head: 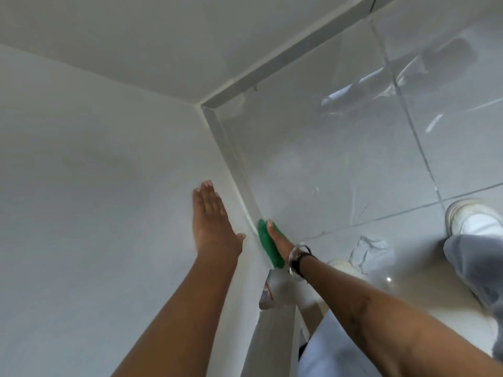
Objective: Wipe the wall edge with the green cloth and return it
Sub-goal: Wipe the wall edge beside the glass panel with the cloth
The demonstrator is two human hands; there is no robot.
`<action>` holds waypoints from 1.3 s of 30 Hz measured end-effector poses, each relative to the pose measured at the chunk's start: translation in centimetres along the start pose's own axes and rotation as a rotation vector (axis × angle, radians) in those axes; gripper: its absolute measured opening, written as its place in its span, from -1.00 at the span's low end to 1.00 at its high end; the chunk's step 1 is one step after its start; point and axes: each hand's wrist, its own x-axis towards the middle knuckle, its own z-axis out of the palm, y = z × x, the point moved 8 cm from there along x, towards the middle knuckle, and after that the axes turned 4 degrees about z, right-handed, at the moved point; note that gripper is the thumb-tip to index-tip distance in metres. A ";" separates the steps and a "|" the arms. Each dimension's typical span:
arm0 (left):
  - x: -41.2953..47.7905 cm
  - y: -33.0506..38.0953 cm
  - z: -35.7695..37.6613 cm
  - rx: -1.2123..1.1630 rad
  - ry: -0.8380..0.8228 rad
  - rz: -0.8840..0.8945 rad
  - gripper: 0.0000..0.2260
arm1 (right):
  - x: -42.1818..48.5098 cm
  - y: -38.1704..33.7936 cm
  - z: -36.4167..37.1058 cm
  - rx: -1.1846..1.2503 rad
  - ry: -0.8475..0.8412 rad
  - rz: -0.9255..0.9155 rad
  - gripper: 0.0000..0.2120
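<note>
The green cloth (268,244) is pressed against the grey skirting strip (231,156) that runs along the foot of the white wall (81,172). My right hand (280,238) lies on the cloth and holds it to the strip, with a bracelet and dark band at the wrist. My left hand (211,216) rests flat on the wall just left of the cloth, fingers together, holding nothing. Most of the cloth is hidden under my right palm.
Glossy grey floor tiles (353,159) fill the right side. A crumpled pale cloth (370,248) lies on the floor near my right wrist. My white shoe (471,216) stands at the right edge. A small torn packet (268,291) sits by the skirting below the cloth.
</note>
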 end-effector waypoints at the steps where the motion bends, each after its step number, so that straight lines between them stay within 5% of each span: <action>1: -0.1 0.0 0.0 0.025 0.010 0.018 -0.09 | 0.4 -0.9 0.0 -0.070 0.053 -0.032 -0.01; 10: 0.2 0.5 0.5 0.147 -0.027 0.029 -0.01 | 1.1 -18.6 4.7 -0.285 0.155 -0.506 -0.24; 20: 0.1 -0.3 0.3 0.108 -0.043 0.082 0.13 | 0.3 1.1 0.8 -0.203 0.209 -0.194 -0.37; 30: 0.2 0.1 0.3 0.124 -0.039 0.086 0.16 | 2.9 -8.1 3.5 -0.447 0.223 -0.273 0.14; 35: 0.3 0.3 0.5 0.097 -0.033 0.089 0.15 | 2.9 -10.9 4.7 -0.547 0.206 -0.314 0.13; 39: -0.4 0.1 0.5 0.079 -0.056 0.091 0.15 | 2.2 -6.9 3.3 -0.395 0.133 -0.222 0.00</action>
